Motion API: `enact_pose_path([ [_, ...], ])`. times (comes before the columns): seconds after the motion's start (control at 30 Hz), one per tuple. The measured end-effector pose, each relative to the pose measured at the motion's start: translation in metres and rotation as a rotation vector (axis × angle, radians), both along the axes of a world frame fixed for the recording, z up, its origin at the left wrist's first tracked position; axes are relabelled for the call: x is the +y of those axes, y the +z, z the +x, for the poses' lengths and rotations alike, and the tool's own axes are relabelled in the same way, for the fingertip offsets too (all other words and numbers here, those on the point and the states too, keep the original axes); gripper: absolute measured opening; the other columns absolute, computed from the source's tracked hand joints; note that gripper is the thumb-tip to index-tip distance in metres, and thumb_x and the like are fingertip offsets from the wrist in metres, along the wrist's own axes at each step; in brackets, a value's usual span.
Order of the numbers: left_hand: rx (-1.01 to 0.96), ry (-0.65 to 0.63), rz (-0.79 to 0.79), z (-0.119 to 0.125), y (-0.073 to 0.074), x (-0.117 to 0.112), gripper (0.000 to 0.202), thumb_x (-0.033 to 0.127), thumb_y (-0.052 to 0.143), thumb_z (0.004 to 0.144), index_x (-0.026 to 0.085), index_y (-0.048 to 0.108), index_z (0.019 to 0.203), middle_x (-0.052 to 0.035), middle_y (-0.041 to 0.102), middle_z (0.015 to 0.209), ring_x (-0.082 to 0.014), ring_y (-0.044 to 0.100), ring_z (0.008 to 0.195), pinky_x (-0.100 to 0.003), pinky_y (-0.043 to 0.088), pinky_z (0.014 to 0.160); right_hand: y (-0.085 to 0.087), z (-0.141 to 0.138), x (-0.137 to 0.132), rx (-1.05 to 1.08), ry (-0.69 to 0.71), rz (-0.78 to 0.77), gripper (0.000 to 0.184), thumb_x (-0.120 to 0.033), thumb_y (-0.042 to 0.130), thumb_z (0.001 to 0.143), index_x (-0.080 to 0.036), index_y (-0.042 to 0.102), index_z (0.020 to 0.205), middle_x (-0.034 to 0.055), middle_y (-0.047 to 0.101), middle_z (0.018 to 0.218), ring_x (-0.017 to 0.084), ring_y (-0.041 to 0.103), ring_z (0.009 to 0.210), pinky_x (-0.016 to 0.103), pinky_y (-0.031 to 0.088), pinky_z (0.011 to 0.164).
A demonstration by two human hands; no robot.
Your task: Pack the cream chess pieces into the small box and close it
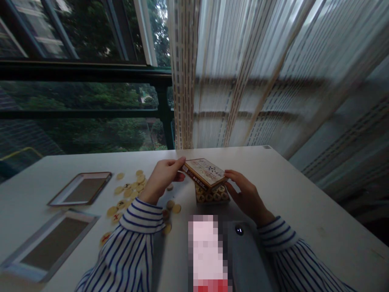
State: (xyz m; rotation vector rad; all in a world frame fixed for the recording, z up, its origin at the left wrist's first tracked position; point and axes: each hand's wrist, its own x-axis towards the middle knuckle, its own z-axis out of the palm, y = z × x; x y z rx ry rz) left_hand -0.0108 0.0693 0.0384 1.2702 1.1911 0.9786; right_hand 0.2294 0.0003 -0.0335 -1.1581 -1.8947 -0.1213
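1. Lid (205,169) tilted over box (212,198), contact unclear; L hand (164,176): fingers pinch lid's left end. R hand (247,194): fingers part-curled at right corner, grip can't tell.
2. Best: support both ends evenly, keep lid level & square w/ box.
3. Lid: dark brush-style chars, illegible; loose pcs (116,217) left of box, some red-marked.

Single head-worn view; forward and down, near above the white table (294,194); curtain (243,73) ahead
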Motion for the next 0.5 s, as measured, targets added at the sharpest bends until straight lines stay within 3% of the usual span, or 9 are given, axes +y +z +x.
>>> enact_pose_path([
  [0.5, -0.014, -0.067, -0.001, -0.0019, -0.0060, 0.0040, 0.026, 0.034, 0.064, 0.068, 0.010, 0.067, 0.075, -0.0037, 0.062, 0.062, -0.0106, 0.055, 0.052, -0.026, 0.049, 0.056, -0.0008, -0.0010, -0.0004, 0.003, -0.037, 0.029, 0.028, -0.019, 0.048, 0.085, -0.020, 0.053, 0.112, 0.0133, 0.053, 0.119, 0.022, 0.051, 0.112, 0.045, 0.045, 0.093],
])
